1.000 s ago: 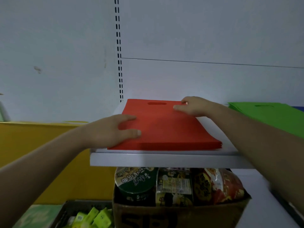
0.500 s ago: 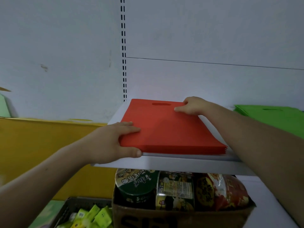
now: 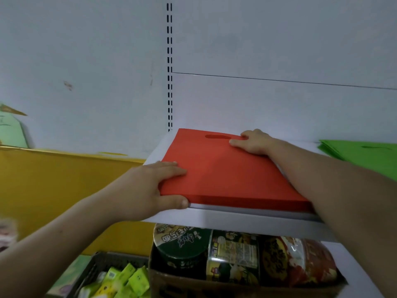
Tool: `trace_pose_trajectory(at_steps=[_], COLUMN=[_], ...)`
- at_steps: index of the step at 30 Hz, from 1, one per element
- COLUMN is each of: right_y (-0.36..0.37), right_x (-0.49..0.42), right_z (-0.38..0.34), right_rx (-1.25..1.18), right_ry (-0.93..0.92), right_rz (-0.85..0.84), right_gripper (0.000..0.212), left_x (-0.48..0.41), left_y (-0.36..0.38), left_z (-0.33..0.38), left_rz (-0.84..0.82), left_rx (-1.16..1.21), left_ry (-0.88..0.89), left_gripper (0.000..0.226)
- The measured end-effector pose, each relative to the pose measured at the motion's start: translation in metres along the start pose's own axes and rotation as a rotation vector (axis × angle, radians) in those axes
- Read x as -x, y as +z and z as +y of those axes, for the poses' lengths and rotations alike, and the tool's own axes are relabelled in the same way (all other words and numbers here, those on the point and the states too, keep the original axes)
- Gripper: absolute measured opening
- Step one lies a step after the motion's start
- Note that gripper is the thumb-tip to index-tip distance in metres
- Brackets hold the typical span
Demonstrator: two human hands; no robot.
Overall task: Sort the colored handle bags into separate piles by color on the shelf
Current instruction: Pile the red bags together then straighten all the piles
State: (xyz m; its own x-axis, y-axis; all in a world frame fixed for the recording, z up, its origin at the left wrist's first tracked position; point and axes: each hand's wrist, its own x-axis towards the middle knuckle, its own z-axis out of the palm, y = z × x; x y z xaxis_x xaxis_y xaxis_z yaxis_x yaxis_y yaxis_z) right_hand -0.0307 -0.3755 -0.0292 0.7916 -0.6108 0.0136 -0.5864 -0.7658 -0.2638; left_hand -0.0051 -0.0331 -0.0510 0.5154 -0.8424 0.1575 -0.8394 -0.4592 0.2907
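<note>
A flat stack of red handle bags lies on the white shelf, handle cut-out toward the back wall. My left hand grips the stack's near left corner, fingers on top and thumb along the front edge. At the far right edge, beside the cut-out, my right hand rests on the stack with its fingers laid on top. A pile of green handle bags sits further right on the same shelf, partly cut off by the frame edge.
Under the shelf a cardboard box holds noodle cups and snack packs. A dark crate of small green packets sits at lower left. A yellow panel fills the left, with the white slotted back wall behind.
My left hand has shifted from lying on top of the red stack to gripping its near left corner, thumb under the front edge. The right hand stays at the far edge.
</note>
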Motion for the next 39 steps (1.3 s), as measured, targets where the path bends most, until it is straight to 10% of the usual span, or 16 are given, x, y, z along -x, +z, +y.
trace_pose_trajectory(at_steps=[27,33,39], right_y=[-0.029,-0.059,-0.090], right_x=[0.082,0.134,0.193], right_z=[0.037,0.072,0.122], right_rx=[-0.002,0.011,0.104], right_ry=[-0.162,-0.029,0.143], right_rz=[0.062,0.143,0.192], right_gripper=[0.073,0.071,0.071], left_x=[0.004,-0.024,-0.048], left_y=[-0.025,-0.020,-0.009], left_z=[0.044,0.090,0.143], left_rz=[0.032,0.003,-0.038], left_rx=[0.030,0.030,-0.005], left_ry=[-0.087,0.084,0.251], left_gripper=[0.131,0.077,0.071])
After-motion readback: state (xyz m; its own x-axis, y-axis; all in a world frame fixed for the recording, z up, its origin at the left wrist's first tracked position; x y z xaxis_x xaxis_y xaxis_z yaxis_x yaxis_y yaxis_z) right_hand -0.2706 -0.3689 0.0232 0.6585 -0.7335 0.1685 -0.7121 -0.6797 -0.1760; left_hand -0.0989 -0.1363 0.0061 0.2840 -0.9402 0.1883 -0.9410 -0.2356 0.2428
